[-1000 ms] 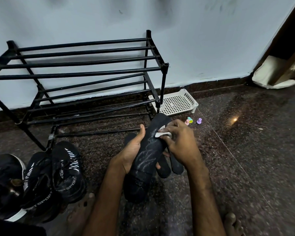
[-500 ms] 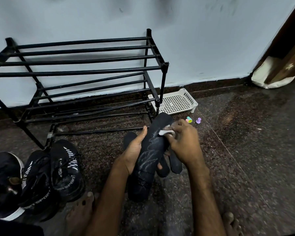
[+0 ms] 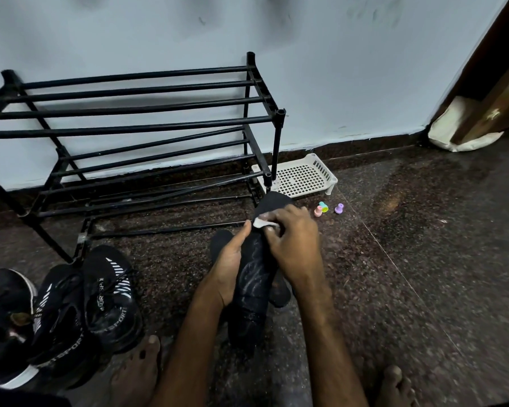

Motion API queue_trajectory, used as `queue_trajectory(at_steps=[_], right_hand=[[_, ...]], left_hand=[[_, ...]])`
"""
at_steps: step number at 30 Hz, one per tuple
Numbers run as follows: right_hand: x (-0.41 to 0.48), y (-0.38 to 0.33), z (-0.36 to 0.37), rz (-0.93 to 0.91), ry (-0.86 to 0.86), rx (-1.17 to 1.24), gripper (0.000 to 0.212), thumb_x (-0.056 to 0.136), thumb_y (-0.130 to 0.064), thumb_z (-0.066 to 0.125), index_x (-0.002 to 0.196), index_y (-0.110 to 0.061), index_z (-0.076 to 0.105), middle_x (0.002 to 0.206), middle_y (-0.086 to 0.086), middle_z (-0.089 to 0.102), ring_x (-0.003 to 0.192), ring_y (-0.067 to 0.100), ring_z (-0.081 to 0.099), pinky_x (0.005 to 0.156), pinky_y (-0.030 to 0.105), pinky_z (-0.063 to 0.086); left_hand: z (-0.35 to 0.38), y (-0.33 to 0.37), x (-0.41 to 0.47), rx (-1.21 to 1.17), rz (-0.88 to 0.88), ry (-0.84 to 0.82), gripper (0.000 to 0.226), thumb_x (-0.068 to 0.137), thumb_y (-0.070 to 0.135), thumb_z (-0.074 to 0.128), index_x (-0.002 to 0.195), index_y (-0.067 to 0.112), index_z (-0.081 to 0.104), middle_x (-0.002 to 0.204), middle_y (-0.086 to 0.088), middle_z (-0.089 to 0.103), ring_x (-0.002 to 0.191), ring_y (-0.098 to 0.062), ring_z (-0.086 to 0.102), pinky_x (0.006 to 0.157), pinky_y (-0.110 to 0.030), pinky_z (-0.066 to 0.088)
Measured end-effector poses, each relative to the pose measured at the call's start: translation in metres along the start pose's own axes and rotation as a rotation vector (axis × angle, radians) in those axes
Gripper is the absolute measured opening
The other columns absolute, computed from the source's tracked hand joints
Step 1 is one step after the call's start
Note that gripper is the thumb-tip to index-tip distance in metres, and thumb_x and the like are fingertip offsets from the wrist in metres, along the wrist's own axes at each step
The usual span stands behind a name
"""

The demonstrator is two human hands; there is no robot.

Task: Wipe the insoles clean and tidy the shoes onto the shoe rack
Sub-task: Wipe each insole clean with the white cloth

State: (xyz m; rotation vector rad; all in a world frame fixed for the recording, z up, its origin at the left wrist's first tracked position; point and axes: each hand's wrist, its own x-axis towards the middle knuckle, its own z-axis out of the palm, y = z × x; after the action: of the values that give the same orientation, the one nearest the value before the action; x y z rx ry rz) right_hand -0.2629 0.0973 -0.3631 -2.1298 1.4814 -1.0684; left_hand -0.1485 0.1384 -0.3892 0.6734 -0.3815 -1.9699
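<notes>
Black insole (image 3: 254, 284) at frame centre, matte, pale smeary streaks across the mid section, heel end darker and creased. Long axis running 6 to 12 o'clock with a slight lean to 1, toe end up toward the front right leg of the shoe rack (image 3: 130, 121), heel end low at 6. Gripped along its 9 o'clock edge by left hand (image 3: 228, 268), thumb up the side; right hand (image 3: 296, 245) at 3 o'clock pinching a small white wipe (image 3: 262, 222) onto the toe part; black sport shoes (image 3: 109, 295) at 8, white perforated tray (image 3: 303, 177) at 12.
</notes>
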Motion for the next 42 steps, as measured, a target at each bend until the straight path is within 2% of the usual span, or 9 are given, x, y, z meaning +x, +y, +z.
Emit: queue_trajectory(at_steps=[5, 11, 14, 20, 23, 26, 31, 37, 42], right_hand=[[-0.004, 0.016, -0.008, 0.137, 0.052, -0.082, 0.020, 0.082, -0.009, 0.072, 0.100, -0.014, 0.074, 0.100, -0.002, 0.068, 0.084, 0.004, 0.054, 0.114, 0.048, 0.031], [0.001, -0.009, 0.004, 0.041, 0.024, -0.007, 0.022, 0.082, -0.007, 0.071, 0.102, -0.016, 0.073, 0.101, -0.001, 0.065, 0.092, 0.009, 0.055, 0.103, 0.049, 0.045], [0.003, -0.005, 0.001, 0.006, -0.079, -0.028, 0.023, 0.081, -0.006, 0.070, 0.100, -0.019, 0.075, 0.096, -0.004, 0.064, 0.080, 0.001, 0.048, 0.106, 0.052, 0.040], [0.011, 0.010, -0.020, 0.098, 0.150, -0.086, 0.024, 0.085, -0.006, 0.069, 0.108, -0.014, 0.072, 0.105, 0.000, 0.062, 0.095, 0.007, 0.047, 0.106, 0.048, 0.043], [0.014, 0.002, -0.017, -0.024, -0.075, -0.015, 0.025, 0.084, -0.006, 0.068, 0.106, -0.017, 0.073, 0.105, -0.005, 0.062, 0.098, 0.006, 0.049, 0.108, 0.039, 0.040], [0.007, 0.013, -0.018, -0.039, -0.236, -0.038, 0.022, 0.083, -0.009, 0.069, 0.098, -0.024, 0.075, 0.102, -0.013, 0.065, 0.092, -0.001, 0.053, 0.118, 0.050, 0.020], [0.007, 0.024, -0.023, 0.071, 0.069, -0.107, 0.023, 0.084, -0.006, 0.070, 0.104, -0.017, 0.073, 0.102, -0.004, 0.063, 0.088, -0.001, 0.041, 0.110, 0.052, 0.035], [0.012, 0.006, -0.023, -0.067, -0.202, 0.002, 0.022, 0.082, -0.003, 0.068, 0.098, -0.019, 0.074, 0.100, -0.008, 0.064, 0.092, 0.000, 0.052, 0.120, 0.045, 0.018], [0.012, 0.023, -0.031, 0.061, 0.010, -0.116, 0.021, 0.085, -0.005, 0.069, 0.104, -0.015, 0.072, 0.102, -0.004, 0.061, 0.085, -0.002, 0.046, 0.112, 0.049, 0.035]], left_hand=[[-0.005, 0.000, 0.001, 0.008, 0.048, 0.033, 0.061, 0.097, 0.055, 0.039, 0.109, 0.005, 0.072, 0.093, -0.015, 0.070, 0.066, -0.029, 0.068, 0.053, -0.042, 0.059], [0.001, -0.006, 0.001, -0.085, 0.052, 0.078, 0.051, 0.097, 0.046, 0.044, 0.118, 0.007, 0.069, 0.110, -0.016, 0.069, 0.094, -0.027, 0.070, 0.081, -0.037, 0.059], [-0.001, -0.002, -0.004, -0.075, 0.055, 0.075, 0.055, 0.098, 0.048, 0.041, 0.117, 0.003, 0.067, 0.100, -0.018, 0.071, 0.081, -0.029, 0.072, 0.065, -0.038, 0.060], [-0.005, 0.001, -0.006, 0.155, -0.060, 0.011, 0.065, 0.099, 0.053, 0.036, 0.122, -0.001, 0.064, 0.100, -0.028, 0.066, 0.069, -0.034, 0.068, 0.055, -0.039, 0.058], [-0.006, 0.004, -0.008, 0.096, -0.047, 0.034, 0.059, 0.100, 0.049, 0.037, 0.124, 0.000, 0.060, 0.097, -0.022, 0.069, 0.070, -0.032, 0.070, 0.053, -0.039, 0.058], [-0.008, 0.009, -0.008, 0.137, -0.016, 0.055, 0.060, 0.099, 0.051, 0.038, 0.118, 0.001, 0.065, 0.096, -0.023, 0.069, 0.070, -0.032, 0.070, 0.049, -0.041, 0.058], [-0.009, 0.006, -0.006, 0.247, -0.108, 0.028, 0.070, 0.096, 0.059, 0.039, 0.124, 0.000, 0.064, 0.104, -0.032, 0.065, 0.071, -0.036, 0.068, 0.054, -0.041, 0.058], [-0.001, 0.003, -0.007, 0.176, -0.086, 0.037, 0.061, 0.098, 0.053, 0.040, 0.122, 0.002, 0.063, 0.099, -0.021, 0.069, 0.071, -0.032, 0.069, 0.051, -0.040, 0.058], [-0.007, 0.005, -0.004, 0.259, -0.096, -0.023, 0.071, 0.098, 0.060, 0.037, 0.131, 0.001, 0.058, 0.106, -0.034, 0.064, 0.072, -0.036, 0.067, 0.058, -0.041, 0.059]])
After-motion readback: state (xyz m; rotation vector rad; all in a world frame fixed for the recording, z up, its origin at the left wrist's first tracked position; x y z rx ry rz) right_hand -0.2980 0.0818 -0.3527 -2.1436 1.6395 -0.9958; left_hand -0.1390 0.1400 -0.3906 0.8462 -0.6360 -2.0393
